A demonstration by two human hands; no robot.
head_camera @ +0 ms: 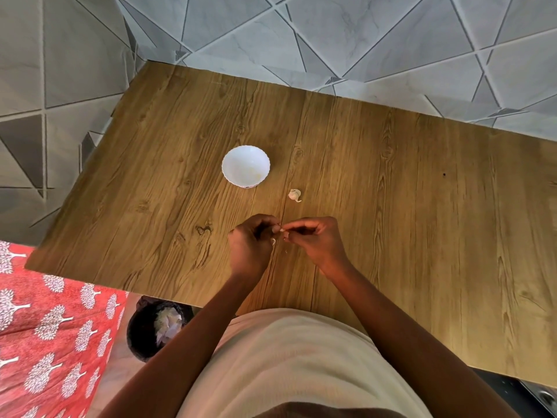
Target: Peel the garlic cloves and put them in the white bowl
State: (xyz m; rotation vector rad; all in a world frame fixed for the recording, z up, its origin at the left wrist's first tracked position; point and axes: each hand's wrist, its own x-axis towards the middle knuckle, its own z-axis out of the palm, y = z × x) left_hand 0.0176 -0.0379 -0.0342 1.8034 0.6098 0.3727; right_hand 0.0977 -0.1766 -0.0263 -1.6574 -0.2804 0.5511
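While both hands work together above the near-centre of the wood-grain laminate table [391, 206], a person standing at its front edge peels garlic. The left hand [250, 245] is curled, its fingertips pinched on a small garlic clove [273, 241], of which only a pale sliver shows between the fingers; the right hand [313, 239], meeting it from three o'clock, pinches what looks like a wisp of papery skin at the clove's tip. Whether the skin has come free cannot be told.

At twelve o'clock from the hands, well apart, sits the small white scalloped bowl [232, 155], with faint pale contents near its bottom, too washed out to identify. Between bowl and hands, toward one o'clock, lies a small off-white piece of garlic with a curling stem [294, 195], apparently not yet peeled.

By the look of it, the clove is light, firm and slightly slick once bare, while its skin is thin, brittle and apt to tear in flakes; the best hold is probably at the clove's body with one hand, nails lifting skin at the pointed end.

At seven o'clock, below the table edge, a dark round bin [141, 330] holds pale peelings beside a red tree-print cloth [45, 327].
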